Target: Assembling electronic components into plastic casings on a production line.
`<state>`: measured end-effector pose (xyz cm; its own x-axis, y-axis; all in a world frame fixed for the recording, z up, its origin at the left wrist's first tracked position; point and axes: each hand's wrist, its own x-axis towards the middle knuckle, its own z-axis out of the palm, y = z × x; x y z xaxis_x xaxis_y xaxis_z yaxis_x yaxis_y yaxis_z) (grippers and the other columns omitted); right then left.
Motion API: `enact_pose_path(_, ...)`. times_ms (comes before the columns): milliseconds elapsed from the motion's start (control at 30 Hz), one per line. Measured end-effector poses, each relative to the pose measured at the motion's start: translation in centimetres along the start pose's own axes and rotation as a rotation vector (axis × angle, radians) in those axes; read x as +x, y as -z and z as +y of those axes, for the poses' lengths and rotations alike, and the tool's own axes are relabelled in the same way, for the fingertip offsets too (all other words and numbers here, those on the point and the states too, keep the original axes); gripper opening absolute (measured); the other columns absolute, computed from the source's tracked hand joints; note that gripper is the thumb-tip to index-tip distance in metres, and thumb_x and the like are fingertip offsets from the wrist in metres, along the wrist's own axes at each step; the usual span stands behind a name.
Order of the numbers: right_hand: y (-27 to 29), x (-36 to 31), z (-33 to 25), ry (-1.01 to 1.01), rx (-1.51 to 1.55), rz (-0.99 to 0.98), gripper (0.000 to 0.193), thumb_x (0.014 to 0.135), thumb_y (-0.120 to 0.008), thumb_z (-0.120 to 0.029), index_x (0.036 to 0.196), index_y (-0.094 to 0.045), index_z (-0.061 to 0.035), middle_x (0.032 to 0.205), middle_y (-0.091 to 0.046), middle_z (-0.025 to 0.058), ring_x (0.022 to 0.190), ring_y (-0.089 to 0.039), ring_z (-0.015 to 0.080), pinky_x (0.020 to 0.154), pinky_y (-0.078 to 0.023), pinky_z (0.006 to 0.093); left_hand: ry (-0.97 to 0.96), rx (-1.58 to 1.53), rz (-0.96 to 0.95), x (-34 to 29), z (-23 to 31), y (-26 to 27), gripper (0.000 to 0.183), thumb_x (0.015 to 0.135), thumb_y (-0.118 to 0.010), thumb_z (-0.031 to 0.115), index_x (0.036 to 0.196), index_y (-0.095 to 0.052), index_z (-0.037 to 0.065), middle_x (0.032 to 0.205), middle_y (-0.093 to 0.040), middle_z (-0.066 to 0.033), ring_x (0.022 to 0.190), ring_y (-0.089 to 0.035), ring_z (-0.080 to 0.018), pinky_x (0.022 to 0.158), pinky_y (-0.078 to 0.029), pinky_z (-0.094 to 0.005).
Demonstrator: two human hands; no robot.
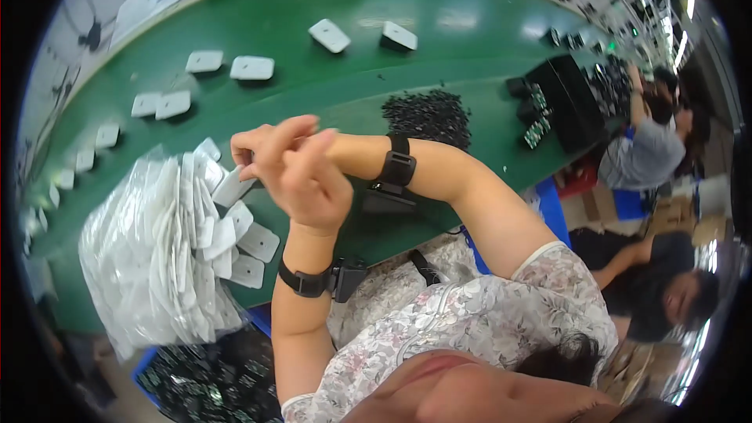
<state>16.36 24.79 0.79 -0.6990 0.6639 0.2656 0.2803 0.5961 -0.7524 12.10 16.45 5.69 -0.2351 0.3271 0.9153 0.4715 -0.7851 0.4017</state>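
Note:
My right arm reaches leftward across the bench, behind my left hand. My right hand point(249, 144) is bent down at the open end of a clear plastic bag point(129, 243), its fingertips closed on a white rounded rectangular cover point(233, 186). Part of that hand is hidden. In front of it my left hand point(307, 180) is raised, fingers loosely bent and apart, with nothing visible in them. More white covers point(257, 242) spill from the bag, some with a small dark hole. Each wrist wears a black strap with a small box.
Several white covers point(252, 68) lie spaced along the green bench point(337, 82). A heap of small black parts point(427, 117) sits beyond my right forearm. Farther right stands a black box point(565, 94) near circuit boards point(537, 131). A blue bin point(204, 376) holds dark parts below. Other people sit at right.

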Motion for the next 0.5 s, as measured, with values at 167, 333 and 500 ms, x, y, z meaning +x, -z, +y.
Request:
enact_pose_path(167,6.7,-4.3,-3.2,-0.188,0.191,0.392,0.018,0.077,-0.065,-0.013,0.084,-0.053,-0.0026,0.075,-0.058,0.0076,0.068,-0.056,0.0146,0.06,-0.046,0.03,0.12,0.176,-0.145,-0.1,0.6,-0.8,0.022,0.09,-0.055,0.009,0.111,-0.054,0.001,0.109,-0.053,-0.0179,0.093,-0.055,-0.0297,0.077,-0.046,-0.0367)
enact_pose_path(333,6.4,-10.3,-6.8,-0.211,0.071,0.665,0.015,0.082,-0.064,-0.01,0.088,-0.053,-0.0017,0.077,-0.057,0.0076,0.066,-0.055,0.0129,0.057,-0.045,0.0279,0.821,-0.548,-0.339,-2.9,0.4,-2.0,0.049,0.095,-0.052,0.027,0.132,-0.04,-0.002,0.118,-0.053,-0.0125,0.1,-0.054,-0.0169,0.084,-0.045,-0.0309)
enact_pose_path(500,3.7,-12.5,-3.9,-0.043,-0.153,0.588,0.022,0.079,-0.063,-0.008,0.098,-0.055,-0.0033,0.097,-0.056,0.0136,0.088,-0.057,0.0303,0.072,-0.047,0.036,1.153,-0.584,-0.37,-2.6,-0.8,-2.5,0.037,0.097,-0.048,0.021,0.125,-0.044,-0.004,0.113,-0.058,-0.0178,0.095,-0.06,-0.0172,0.082,-0.049,-0.0283)
